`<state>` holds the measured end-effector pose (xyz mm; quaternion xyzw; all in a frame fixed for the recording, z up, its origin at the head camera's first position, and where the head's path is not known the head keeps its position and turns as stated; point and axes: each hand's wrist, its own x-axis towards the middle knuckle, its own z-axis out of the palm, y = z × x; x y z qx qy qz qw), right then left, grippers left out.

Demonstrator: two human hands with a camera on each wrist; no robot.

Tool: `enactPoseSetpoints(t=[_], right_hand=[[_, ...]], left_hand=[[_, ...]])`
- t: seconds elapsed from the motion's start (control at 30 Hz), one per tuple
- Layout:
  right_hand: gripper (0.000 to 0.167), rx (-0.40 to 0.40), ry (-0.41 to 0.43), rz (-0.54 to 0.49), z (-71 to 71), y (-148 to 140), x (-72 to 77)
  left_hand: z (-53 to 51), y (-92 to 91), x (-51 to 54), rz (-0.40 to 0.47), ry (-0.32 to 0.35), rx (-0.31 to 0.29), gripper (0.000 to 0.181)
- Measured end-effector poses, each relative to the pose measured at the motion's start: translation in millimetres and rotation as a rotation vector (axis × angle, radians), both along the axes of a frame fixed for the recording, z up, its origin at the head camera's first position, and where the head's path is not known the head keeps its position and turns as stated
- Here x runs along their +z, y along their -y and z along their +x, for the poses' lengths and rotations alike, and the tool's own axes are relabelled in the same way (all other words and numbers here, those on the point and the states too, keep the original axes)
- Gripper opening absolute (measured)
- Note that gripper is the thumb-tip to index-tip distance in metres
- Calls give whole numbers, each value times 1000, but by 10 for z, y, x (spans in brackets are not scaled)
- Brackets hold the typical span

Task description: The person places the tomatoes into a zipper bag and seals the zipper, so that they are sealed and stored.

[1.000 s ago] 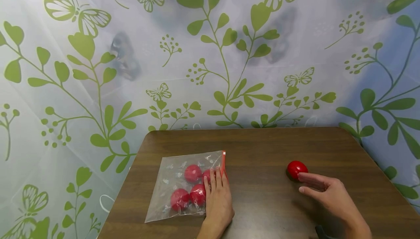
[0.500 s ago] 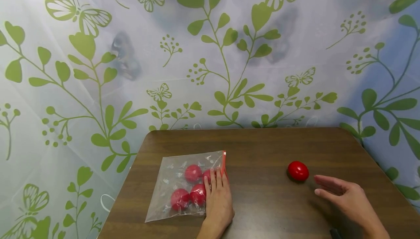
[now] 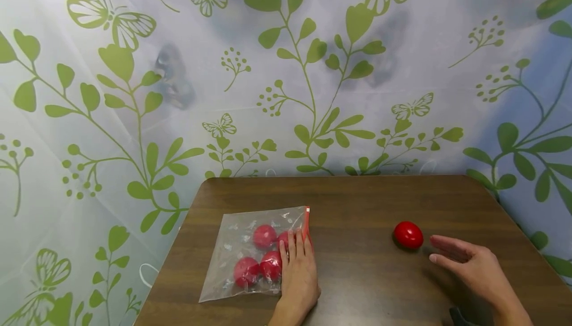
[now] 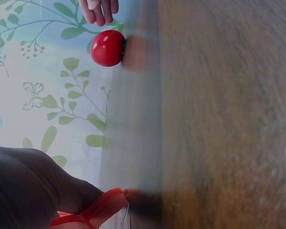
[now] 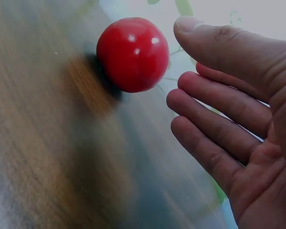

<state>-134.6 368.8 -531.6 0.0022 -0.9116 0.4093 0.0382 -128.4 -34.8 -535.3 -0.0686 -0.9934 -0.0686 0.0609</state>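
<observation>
My left hand [image 3: 299, 276] lies flat on the right part of a clear zip bag [image 3: 223, 246], its fingers straight over the plastic near the red zip edge [image 3: 307, 221]. Inside the bag are several round red balls [image 3: 246, 272], one partly covered by my fingertips. A glossy red ball [image 3: 408, 235], slightly oval in the head view, rests alone on the table to the right. Just right of it hovers my right hand [image 3: 475, 266], fingers loosely bent and thumb apart, holding nothing. The right wrist view shows a gap between this hand and the ball [image 5: 133, 55].
Everything lies on a brown wood-grain table [image 3: 348, 202] with rounded far corners. Behind it hangs a pale curtain [image 3: 277, 92] printed with green leaves and butterflies. A white loop [image 3: 145, 274] shows beside the table's left edge.
My right hand has drawn back to the right, away from the red ball, and then stayed about there. My left hand and the bag have kept their place.
</observation>
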Motion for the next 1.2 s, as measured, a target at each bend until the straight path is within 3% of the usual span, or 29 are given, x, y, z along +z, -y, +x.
enactPoseSetpoints(t=[0.33, 0.6, 1.2], right_hand=[[58, -2, -14, 19, -158, 56, -23], [58, 8, -25, -25, -221, 76, -23], [70, -10, 4, 19, -367, 34, -194]], left_hand=[[-23, 3, 13, -2, 20, -5, 112], [-23, 16, 13, 12, 36, -14, 103], [-22, 16, 6, -17, 16, -16, 98]])
